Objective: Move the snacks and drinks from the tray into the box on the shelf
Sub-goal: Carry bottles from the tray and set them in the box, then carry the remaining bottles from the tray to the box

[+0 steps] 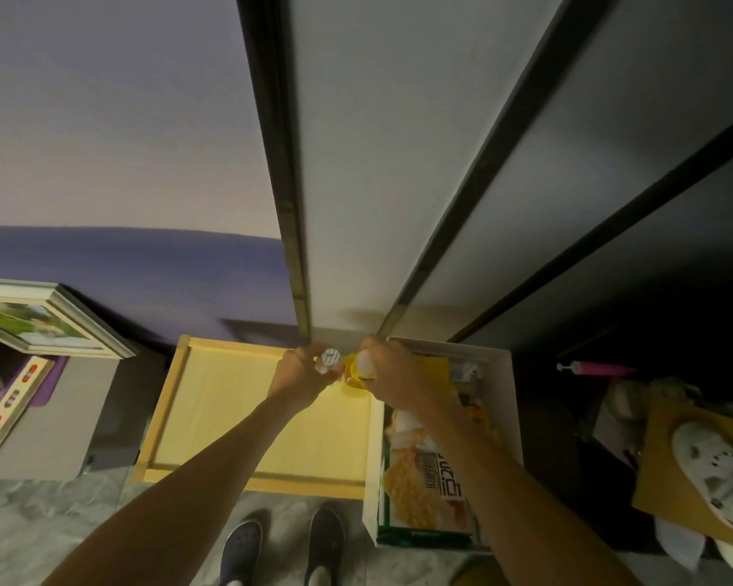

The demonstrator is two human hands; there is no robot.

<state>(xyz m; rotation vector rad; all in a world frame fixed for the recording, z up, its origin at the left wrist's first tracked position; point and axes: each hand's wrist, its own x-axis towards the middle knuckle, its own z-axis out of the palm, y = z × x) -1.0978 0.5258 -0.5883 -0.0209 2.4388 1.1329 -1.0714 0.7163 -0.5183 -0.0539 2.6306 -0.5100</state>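
Note:
A pale wooden tray [212,416] lies in front of me with a bare floor. At its far right corner my left hand [303,372] grips a small clear bottle with a silvery cap [330,358]. Right beside it my right hand [392,372] grips a yellow drink bottle with a white top [356,370]. The two bottles touch or nearly touch. To the right stands an open white box [509,399] holding a large cracker packet [420,480] and other snack packs partly hidden under my right forearm.
Tall white shelf panels with dark edges [398,162] rise behind the tray and box. A framed picture [39,323] sits on a grey unit at left. A pink pump [593,368] and white clogs [716,471] lie at right. My dark shoes [280,547] stand below the tray.

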